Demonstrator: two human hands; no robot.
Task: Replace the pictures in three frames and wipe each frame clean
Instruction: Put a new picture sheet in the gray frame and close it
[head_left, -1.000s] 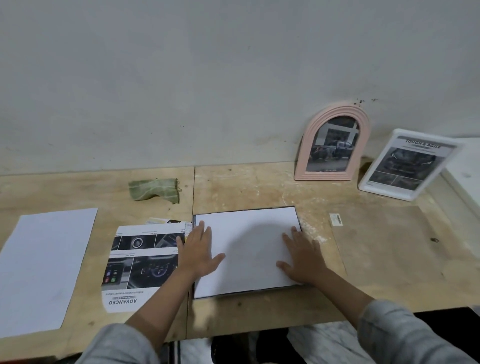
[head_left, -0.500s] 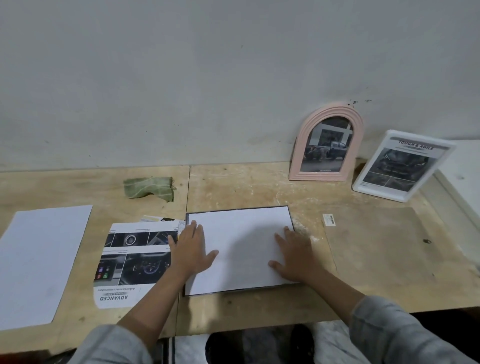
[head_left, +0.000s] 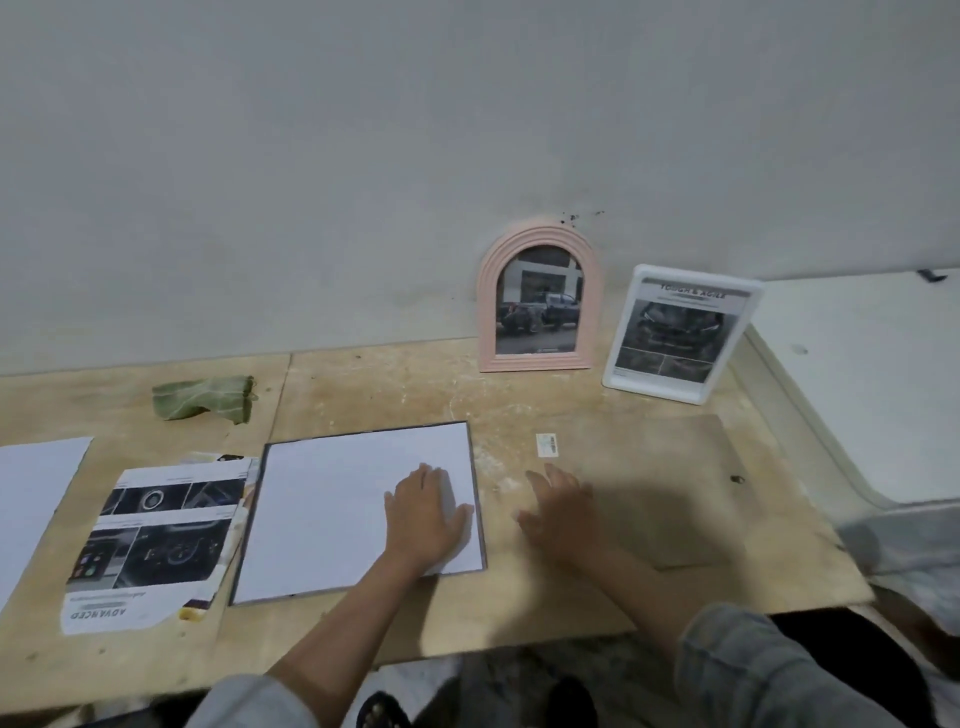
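Note:
A dark-edged frame (head_left: 480, 488) lies flat on the wooden table (head_left: 395, 395), covered by a white sheet (head_left: 332, 499). My left hand (head_left: 423, 519) rests flat on the sheet's right part, fingers straight. My right hand (head_left: 558, 512) is off the frame, over the bare table to its right, fingers spread; it is blurred. A pink arched frame (head_left: 537, 299) and a white frame (head_left: 680, 332), each with a car picture, lean at the back wall. A printed car brochure page (head_left: 156, 540) lies left of the flat frame. A green cloth (head_left: 205, 397) sits behind it.
A brown backing board (head_left: 670, 483) lies flat right of my right hand. A small label (head_left: 549, 445) lies near the frame's far right corner. Another white sheet (head_left: 31, 499) lies at the far left. A white ledge (head_left: 857, 384) borders the table's right side.
My left hand has slid from the sheet's left edge to its right part. My right hand has left the sheet and moved right onto the bare table. The camera has turned right.

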